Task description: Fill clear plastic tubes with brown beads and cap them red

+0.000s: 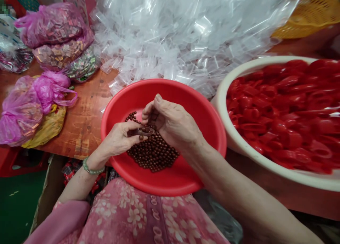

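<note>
I count two hands in my view, both over one red plastic basin (191, 98). The left hand (117, 139) grips one small clear plastic scoop-like piece (145, 131) between thumb and fingers. At least one brown bead shows in it, and another sits by the thumb tip. The right hand (172, 120) is raised with its fingers curled inward and the thumb pointing up, just beside the piece; I can't tell from here whether it holds anything.

The left forearm comes up from the lower left, with one pale green beaded bracelet (92, 171) around its wrist. The right forearm reaches in from the lower right, crossing the basin's rim, its wrist bent so the palm side faces the left hand.

Below the hands lies one pile of glossy brown beads (152, 155), too many for me to count, on the basin floor toward the wearer. To the right stands one cream basin (222, 98), heaped with uncountable red plastic pieces (287, 113). Beyond the red basin spreads a mass of clear plastic pieces (164, 52), and at upper right I see one yellow perforated basket (310, 17). At left, several pink bags (53, 24) and one yellow bag (50, 130) rest on the reddish-brown tabletop (85, 113).
</note>
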The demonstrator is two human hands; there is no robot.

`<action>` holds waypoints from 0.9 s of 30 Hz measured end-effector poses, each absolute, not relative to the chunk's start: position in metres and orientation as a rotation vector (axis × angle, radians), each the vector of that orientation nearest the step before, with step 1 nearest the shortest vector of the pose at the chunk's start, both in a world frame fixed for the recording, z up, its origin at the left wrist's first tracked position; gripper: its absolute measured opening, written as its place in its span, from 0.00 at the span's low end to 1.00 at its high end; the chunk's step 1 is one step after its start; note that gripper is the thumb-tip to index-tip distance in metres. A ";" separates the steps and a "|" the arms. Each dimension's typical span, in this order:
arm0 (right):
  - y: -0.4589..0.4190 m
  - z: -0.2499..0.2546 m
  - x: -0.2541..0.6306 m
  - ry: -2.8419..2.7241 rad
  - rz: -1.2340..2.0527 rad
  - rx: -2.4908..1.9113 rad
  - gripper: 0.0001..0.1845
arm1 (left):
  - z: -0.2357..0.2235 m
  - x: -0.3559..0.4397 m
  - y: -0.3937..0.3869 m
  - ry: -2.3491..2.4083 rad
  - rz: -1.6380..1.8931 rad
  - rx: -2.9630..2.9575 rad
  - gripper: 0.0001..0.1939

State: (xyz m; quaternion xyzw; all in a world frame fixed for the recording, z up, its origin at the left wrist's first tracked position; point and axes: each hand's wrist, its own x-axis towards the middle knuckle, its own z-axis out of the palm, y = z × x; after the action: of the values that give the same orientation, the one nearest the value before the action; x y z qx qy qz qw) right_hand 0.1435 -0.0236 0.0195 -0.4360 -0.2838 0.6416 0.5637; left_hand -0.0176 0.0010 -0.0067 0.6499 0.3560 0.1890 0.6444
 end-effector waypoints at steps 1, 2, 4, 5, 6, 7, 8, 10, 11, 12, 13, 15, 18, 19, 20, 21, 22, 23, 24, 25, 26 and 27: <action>-0.024 0.019 0.146 -0.690 1.496 -1.039 0.25 | -0.005 -0.018 0.001 0.787 0.452 1.428 0.12; -0.025 0.018 0.149 -0.707 1.479 -1.052 0.25 | -0.003 -0.018 0.001 0.756 0.474 1.390 0.12; -0.028 0.016 0.155 -0.742 1.427 -1.079 0.25 | 0.002 -0.017 0.000 0.693 0.495 1.375 0.11; -0.030 0.016 0.160 -0.764 1.385 -1.094 0.24 | 0.004 -0.017 -0.001 0.670 0.494 1.388 0.10; -0.033 0.016 0.165 -0.797 1.338 -1.111 0.23 | 0.007 -0.017 -0.002 0.656 0.488 1.397 0.09; -0.036 0.017 0.170 -0.840 1.289 -1.134 0.21 | 0.009 -0.017 -0.003 0.655 0.483 1.396 0.08; -0.040 0.018 0.177 -0.885 1.237 -1.166 0.19 | 0.010 -0.017 -0.003 0.667 0.473 1.381 0.08; -0.048 0.022 0.191 -0.926 1.131 -1.251 0.15 | 0.012 -0.018 -0.003 0.693 0.462 1.336 0.08; -0.052 0.023 0.198 -0.913 1.081 -1.287 0.13 | 0.012 -0.018 -0.003 0.695 0.462 1.327 0.09; -0.055 0.025 0.203 -0.882 1.036 -1.312 0.12 | 0.012 -0.017 -0.002 0.693 0.468 1.332 0.08; -0.058 0.026 0.208 -0.846 1.002 -1.324 0.10 | 0.011 -0.017 -0.001 0.687 0.478 1.354 0.08; -0.062 0.026 0.213 -0.820 0.967 -1.329 0.09 | 0.011 -0.014 0.000 0.674 0.506 1.416 0.08; -0.065 0.026 0.209 -0.971 0.994 -1.354 0.08 | 0.012 -0.010 0.002 0.649 0.531 1.463 0.08; -0.065 0.027 0.206 -1.046 1.017 -1.361 0.08 | 0.012 -0.009 0.002 0.646 0.538 1.453 0.08; -0.065 0.028 0.202 -1.113 1.040 -1.360 0.07 | 0.013 -0.009 0.002 0.652 0.549 1.437 0.08; -0.064 0.028 0.199 -1.170 1.059 -1.350 0.06 | 0.013 -0.008 0.001 0.664 0.555 1.423 0.09; -0.063 0.029 0.196 -1.224 1.071 -1.332 0.06 | 0.012 -0.008 0.001 0.678 0.553 1.415 0.09; -0.062 0.029 0.194 -1.283 1.074 -1.308 0.06 | 0.011 -0.008 0.001 0.686 0.542 1.410 0.09; -0.060 0.029 0.192 -1.347 1.072 -1.282 0.05 | 0.011 -0.008 0.001 0.688 0.530 1.405 0.09; -0.059 0.029 0.191 -1.413 1.064 -1.255 0.06 | 0.010 -0.009 0.001 0.687 0.515 1.396 0.09; -0.057 0.029 0.190 -1.479 1.055 -1.229 0.07 | 0.009 -0.009 0.001 0.684 0.502 1.378 0.10; -0.056 0.030 0.190 -1.539 1.048 -1.204 0.08 | 0.008 -0.010 0.002 0.681 0.499 1.353 0.10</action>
State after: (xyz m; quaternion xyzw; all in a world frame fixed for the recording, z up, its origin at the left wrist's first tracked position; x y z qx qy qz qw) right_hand 0.1898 -0.0564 0.0296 -0.4860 -0.6213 0.4229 0.4459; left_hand -0.0095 0.0016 0.0082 0.6071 0.3056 0.2238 0.6986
